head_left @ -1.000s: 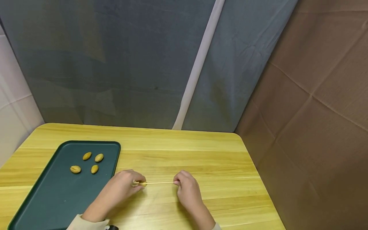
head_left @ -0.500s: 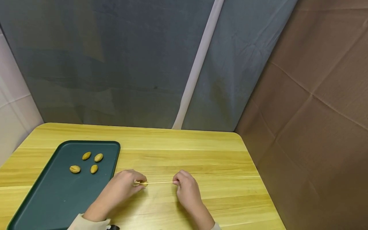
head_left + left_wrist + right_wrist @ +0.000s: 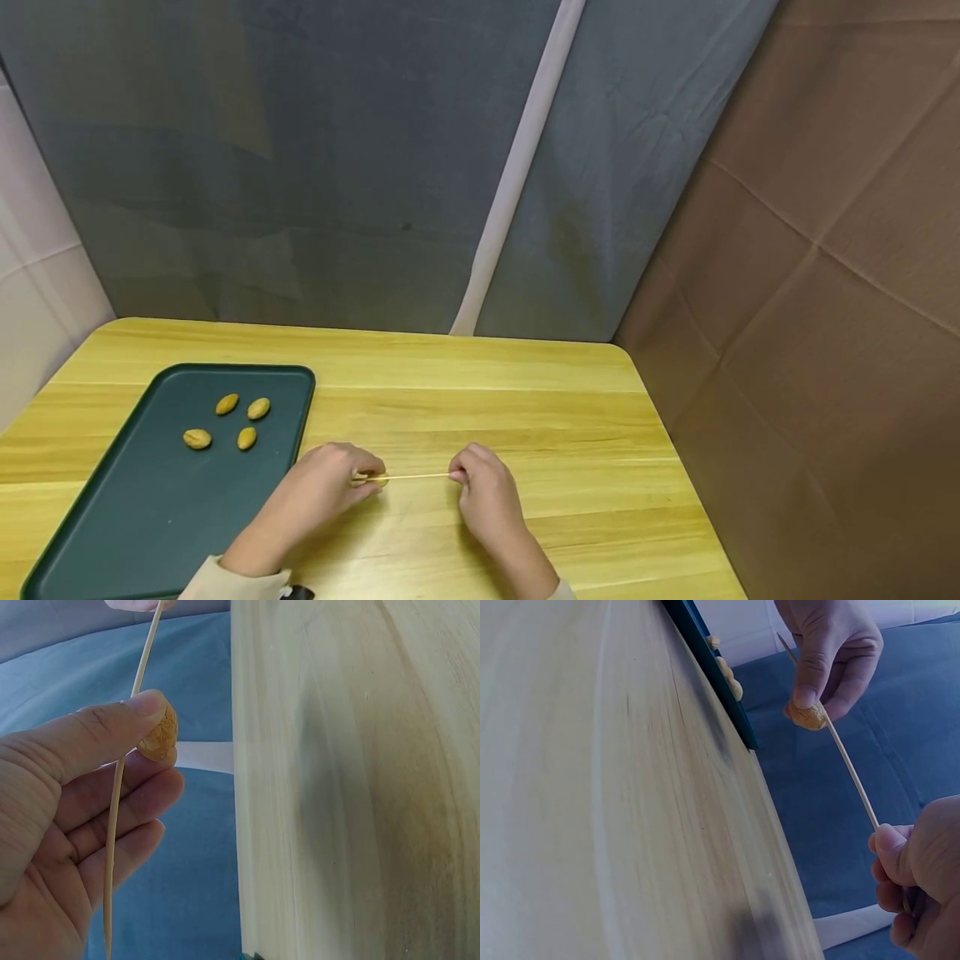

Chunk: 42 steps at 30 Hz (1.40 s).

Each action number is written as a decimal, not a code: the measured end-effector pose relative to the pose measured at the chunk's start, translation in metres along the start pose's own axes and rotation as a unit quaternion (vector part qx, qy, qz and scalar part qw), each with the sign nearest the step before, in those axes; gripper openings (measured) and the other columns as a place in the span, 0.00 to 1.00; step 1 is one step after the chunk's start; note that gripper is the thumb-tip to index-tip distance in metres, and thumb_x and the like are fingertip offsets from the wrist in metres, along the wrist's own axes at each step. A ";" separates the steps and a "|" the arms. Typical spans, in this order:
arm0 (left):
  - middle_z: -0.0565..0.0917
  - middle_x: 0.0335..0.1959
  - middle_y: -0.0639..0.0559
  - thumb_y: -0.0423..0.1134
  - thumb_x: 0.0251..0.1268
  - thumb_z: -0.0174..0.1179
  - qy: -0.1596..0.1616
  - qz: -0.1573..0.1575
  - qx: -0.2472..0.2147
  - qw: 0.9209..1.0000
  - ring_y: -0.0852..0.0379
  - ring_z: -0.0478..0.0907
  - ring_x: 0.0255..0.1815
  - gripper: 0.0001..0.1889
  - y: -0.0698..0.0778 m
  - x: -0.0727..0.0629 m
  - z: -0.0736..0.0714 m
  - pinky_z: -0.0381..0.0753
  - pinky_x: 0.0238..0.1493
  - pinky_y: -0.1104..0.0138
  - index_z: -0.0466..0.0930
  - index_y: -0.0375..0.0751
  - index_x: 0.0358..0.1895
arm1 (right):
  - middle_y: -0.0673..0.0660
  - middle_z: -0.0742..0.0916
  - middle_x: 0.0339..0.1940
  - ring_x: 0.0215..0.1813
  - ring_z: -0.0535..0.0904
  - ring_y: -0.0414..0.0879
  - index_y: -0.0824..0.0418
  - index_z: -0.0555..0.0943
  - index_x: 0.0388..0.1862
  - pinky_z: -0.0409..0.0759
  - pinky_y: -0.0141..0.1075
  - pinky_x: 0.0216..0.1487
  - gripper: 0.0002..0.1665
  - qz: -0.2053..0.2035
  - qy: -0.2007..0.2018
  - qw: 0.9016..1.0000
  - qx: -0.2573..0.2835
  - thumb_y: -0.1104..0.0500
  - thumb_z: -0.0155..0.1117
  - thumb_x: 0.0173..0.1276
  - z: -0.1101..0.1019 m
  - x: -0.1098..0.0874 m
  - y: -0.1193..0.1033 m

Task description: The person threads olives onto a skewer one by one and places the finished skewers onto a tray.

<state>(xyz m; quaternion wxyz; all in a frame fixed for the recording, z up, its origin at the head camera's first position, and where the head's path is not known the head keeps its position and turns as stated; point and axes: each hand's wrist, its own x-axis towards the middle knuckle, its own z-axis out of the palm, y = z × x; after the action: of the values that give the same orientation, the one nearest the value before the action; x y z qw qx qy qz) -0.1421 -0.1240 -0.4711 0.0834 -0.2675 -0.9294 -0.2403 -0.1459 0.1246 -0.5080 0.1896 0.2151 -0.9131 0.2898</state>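
A wrinkled, orange-brown, oval piece that looks like dried fruit (image 3: 162, 736) is pinched between the thumb and fingers of my left hand (image 3: 322, 482). Alongside it runs a thin wooden skewer (image 3: 416, 477), crossing under the left thumb and slightly bowed in the left wrist view (image 3: 112, 840). Its pointed end sticks out past the left hand in the right wrist view. Whether the skewer pierces the fruit or lies against it, I cannot tell. My right hand (image 3: 491, 498) grips the skewer's other end, thumb against curled fingers. Both hands are over the table.
Left of the hands lies a dark green tray (image 3: 150, 533), bearing several similar fruit pieces (image 3: 197, 439) near its far end. The left forearm overlaps the tray's right side. The wooden table (image 3: 600, 467) meets a grey cloth backdrop (image 3: 337, 167) and a brown cloth side wall (image 3: 840, 333).
The hands have come very slightly closer together, with the same grip on fruit and skewer. The fruit pieces on the tray have stayed put.
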 end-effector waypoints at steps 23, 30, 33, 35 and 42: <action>0.88 0.32 0.62 0.37 0.53 0.78 -0.005 0.001 -0.012 1.000 0.63 0.84 0.33 0.07 0.003 0.001 0.002 0.82 0.33 0.68 0.90 0.51 0.33 | 0.46 0.83 0.28 0.33 0.81 0.38 0.59 0.81 0.26 0.81 0.25 0.38 0.10 -0.009 0.008 1.000 -0.014 0.67 0.76 0.55 0.003 -0.002 -0.003; 0.88 0.31 0.63 0.37 0.53 0.78 -0.001 0.003 -0.006 1.000 0.64 0.83 0.32 0.07 0.004 0.002 0.003 0.81 0.32 0.68 0.89 0.52 0.32 | 0.47 0.83 0.29 0.35 0.81 0.39 0.59 0.81 0.27 0.81 0.26 0.39 0.09 -0.004 -0.002 1.000 -0.012 0.67 0.76 0.56 0.002 -0.002 -0.005; 0.88 0.30 0.64 0.37 0.53 0.78 -0.002 0.000 -0.003 1.000 0.66 0.82 0.31 0.07 0.005 0.002 0.003 0.81 0.32 0.68 0.89 0.53 0.32 | 0.47 0.83 0.30 0.35 0.82 0.39 0.59 0.82 0.27 0.81 0.26 0.40 0.08 -0.003 -0.005 1.000 -0.010 0.66 0.75 0.57 0.003 -0.002 -0.006; 0.87 0.30 0.64 0.37 0.53 0.78 -0.004 -0.001 -0.005 1.000 0.66 0.82 0.31 0.07 0.005 0.002 0.003 0.80 0.31 0.68 0.89 0.53 0.32 | 0.47 0.83 0.30 0.35 0.82 0.39 0.59 0.82 0.27 0.81 0.26 0.40 0.08 -0.005 -0.004 1.000 -0.010 0.66 0.75 0.57 0.002 -0.002 -0.007; 0.88 0.31 0.63 0.37 0.53 0.78 -0.003 0.005 -0.007 1.000 0.66 0.82 0.31 0.07 0.006 0.002 0.003 0.80 0.31 0.68 0.89 0.52 0.32 | 0.47 0.83 0.29 0.35 0.81 0.38 0.59 0.82 0.27 0.81 0.25 0.39 0.08 -0.007 -0.001 1.000 -0.004 0.67 0.75 0.56 0.002 -0.001 -0.010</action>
<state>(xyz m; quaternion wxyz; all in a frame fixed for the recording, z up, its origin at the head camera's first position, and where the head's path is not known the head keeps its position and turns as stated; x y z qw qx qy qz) -0.1404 -0.1173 -0.4704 0.0803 -0.2733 -0.9266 -0.2455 -0.1401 0.1164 -0.5058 0.1913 0.2215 -0.9128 0.2848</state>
